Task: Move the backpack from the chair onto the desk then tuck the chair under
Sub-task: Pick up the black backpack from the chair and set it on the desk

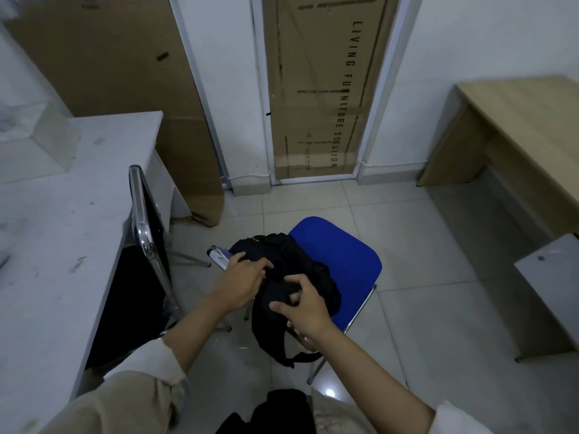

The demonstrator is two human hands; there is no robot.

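A black backpack [289,267] lies on the blue seat of a chrome-framed chair [341,255] in the middle of the floor. Its lower end and a strap hang over the seat's near edge. My left hand [242,278] rests on the backpack's left side with the fingers spread over the fabric. My right hand [302,303] pinches the fabric near the backpack's middle, fingers curled around a fold. The white desk [53,233] stands to the left of the chair.
A folded black chair with a chrome frame [147,242] leans against the white desk. Tall cardboard boxes [316,89] stand against the back wall. A wooden desk [513,130] and a grey cabinet [551,277] stand on the right. The floor is tiled.
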